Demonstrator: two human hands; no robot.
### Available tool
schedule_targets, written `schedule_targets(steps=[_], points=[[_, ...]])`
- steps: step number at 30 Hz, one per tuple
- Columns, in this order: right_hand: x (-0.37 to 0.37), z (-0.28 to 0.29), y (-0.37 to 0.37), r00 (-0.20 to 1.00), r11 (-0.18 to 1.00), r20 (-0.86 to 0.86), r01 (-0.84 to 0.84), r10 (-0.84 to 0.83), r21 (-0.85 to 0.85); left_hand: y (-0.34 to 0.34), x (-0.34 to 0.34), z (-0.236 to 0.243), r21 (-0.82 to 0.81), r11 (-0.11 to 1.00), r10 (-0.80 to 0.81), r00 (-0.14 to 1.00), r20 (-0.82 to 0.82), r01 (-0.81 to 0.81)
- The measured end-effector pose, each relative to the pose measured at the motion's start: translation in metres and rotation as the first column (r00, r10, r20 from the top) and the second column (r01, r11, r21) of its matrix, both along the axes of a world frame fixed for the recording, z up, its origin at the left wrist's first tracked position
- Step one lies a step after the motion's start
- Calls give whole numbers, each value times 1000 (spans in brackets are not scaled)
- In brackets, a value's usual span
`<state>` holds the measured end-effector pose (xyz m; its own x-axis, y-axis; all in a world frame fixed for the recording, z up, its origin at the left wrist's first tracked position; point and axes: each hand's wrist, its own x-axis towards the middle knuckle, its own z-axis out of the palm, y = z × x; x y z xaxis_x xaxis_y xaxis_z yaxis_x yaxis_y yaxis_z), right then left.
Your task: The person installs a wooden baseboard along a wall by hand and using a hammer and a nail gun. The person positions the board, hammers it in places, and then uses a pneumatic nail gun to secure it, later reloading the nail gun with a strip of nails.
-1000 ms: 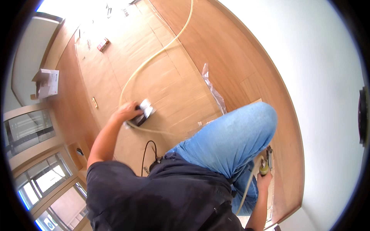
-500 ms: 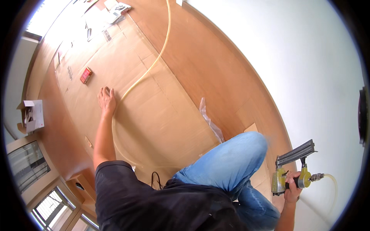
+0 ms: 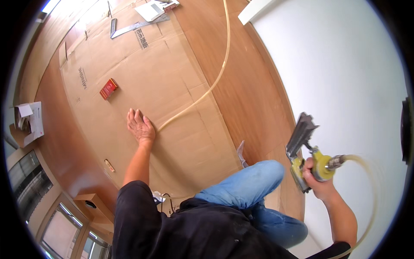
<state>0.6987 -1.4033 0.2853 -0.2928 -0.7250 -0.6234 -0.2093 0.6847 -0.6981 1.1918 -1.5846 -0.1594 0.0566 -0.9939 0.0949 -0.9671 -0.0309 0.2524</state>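
Note:
My left hand (image 3: 141, 126) lies flat on a brown cardboard sheet (image 3: 181, 142), its fingers spread and holding nothing. A pale yellow air hose (image 3: 210, 90) curves over the sheet and passes beside that hand and wrist. Up and left of the fingertips sits a small red box (image 3: 108, 89). At the right, my right hand (image 3: 317, 181) is wrapped around the handle of a yellow-and-grey pneumatic nail gun (image 3: 324, 166), held off the floor near the white wall. A hose joins the gun through a metal coupling (image 3: 335, 162).
A metal square (image 3: 129, 29) and white papers (image 3: 150, 11) lie at the far end of the sheet. An open white carton (image 3: 36, 123) stands at the left. Clear plastic (image 3: 242, 154) lies beside my bent knee. The white wall (image 3: 345, 77) runs along the right.
The nail gun has been raised and brought forward and left in my right hand. My view has shifted, and my left hand still rests on the cardboard beside the hose.

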Motion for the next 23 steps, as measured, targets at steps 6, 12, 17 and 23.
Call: schedule_targets(steps=[6, 12, 17, 23], points=[[-4, -55, -65, 829, 859, -319, -506, 459, -79, -9, 5, 7, 16, 1000, -26, 999, -23, 26], [11, -112, -63, 840, 856, -351, -491, 415, -161, -20, 10, -4, -8, 994, -105, 993, -45, 105], [32, -88, -44, 858, 909, -342, -416, 384, -22, -34, -2, -3, -6, 980, -198, 978, -62, 198], [70, -13, -11, 818, 943, -472, -257, 329, 211, -24, 28, -37, -24, 994, -106, 993, -44, 105]])
